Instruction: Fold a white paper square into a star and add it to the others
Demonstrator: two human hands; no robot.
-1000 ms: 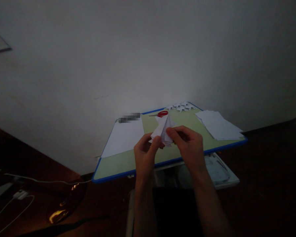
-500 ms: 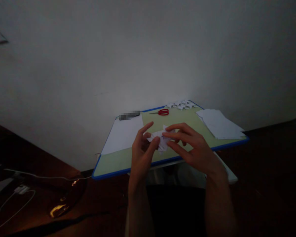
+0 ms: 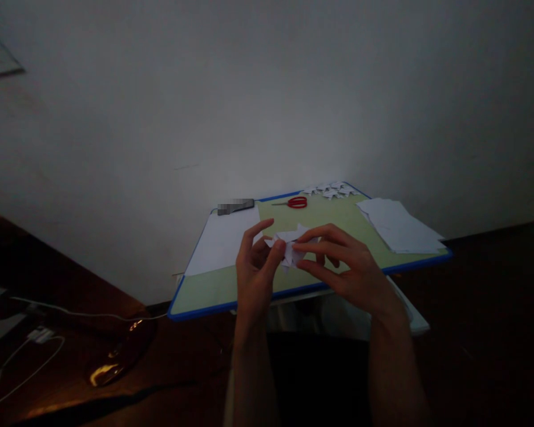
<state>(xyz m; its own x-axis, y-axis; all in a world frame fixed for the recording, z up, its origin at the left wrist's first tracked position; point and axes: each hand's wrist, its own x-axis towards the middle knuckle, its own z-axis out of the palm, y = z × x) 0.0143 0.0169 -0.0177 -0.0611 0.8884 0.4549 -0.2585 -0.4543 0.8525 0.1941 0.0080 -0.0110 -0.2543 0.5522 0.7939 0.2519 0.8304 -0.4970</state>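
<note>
Left grip (image 3: 256, 276) and right grip (image 3: 358, 270) meet on a folded paper (image 3: 288, 251), held up over the near half of a worktop (image 3: 213, 295). Behind stands a grey wall (image 3: 267, 101), close to the worktop's back edge; blue rim borders the pale green surface. Green shows at the front left and in the band between a white sheet (image 3: 218, 243) at left and a white stack (image 3: 403, 228) at right, whose corner reaches close to the right edge. Below the near edge, to the right, juts a white ledge (image 3: 416, 320); whether it is a drawer, and what it holds, cannot be told. Small folded pieces (image 3: 331, 191) cluster by the back right corner. A dark bar (image 3: 244, 205), partly blurred, lies at the sheet's far end; red-handled scissors (image 3: 297, 203) rest near the back edge, blades to the left. The left grip pinches the paper, thumb on its face, forefinger raised. The right grip lightly pinches its right side between thumb and fingertips.
</note>
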